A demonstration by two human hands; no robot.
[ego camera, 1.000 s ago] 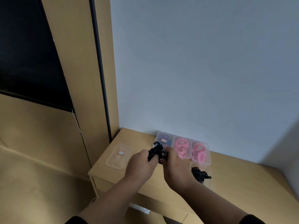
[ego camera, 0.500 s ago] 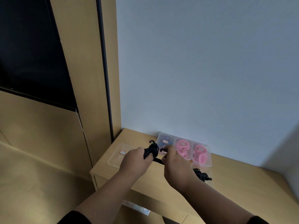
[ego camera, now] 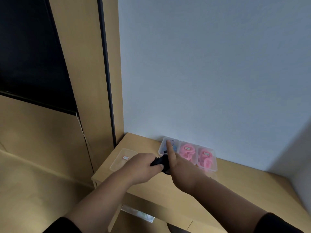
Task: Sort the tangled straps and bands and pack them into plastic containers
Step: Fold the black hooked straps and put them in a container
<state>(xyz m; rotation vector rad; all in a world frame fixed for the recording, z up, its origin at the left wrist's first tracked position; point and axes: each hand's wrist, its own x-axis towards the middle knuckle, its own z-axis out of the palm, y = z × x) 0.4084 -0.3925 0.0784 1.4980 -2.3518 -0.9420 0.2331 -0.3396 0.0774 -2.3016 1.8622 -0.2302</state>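
Note:
A bundle of black straps (ego camera: pixel 159 161) hangs just above the wooden table (ego camera: pixel 148 187). My left hand (ego camera: pixel 143 165) grips its left end. My right hand (ego camera: pixel 182 169) is against its right end, where the straps pass out of sight behind the palm. That hand's index finger sticks straight up and its other fingers are hidden. Three clear plastic containers stand in a row against the wall. One holds blue bands (ego camera: pixel 164 146) and two hold pink bands (ego camera: pixel 187 151) (ego camera: pixel 207 159).
A flat clear container or lid (ego camera: pixel 123 159) with a small label lies at the table's left end. The table's left edge drops off beside it. A white wall rises right behind the containers, and a wooden panel with a dark strip stands to the left.
Both hands have come closer together, bunching the black straps. My right index finger now points straight up. The container of black straps by my right wrist is no longer visible.

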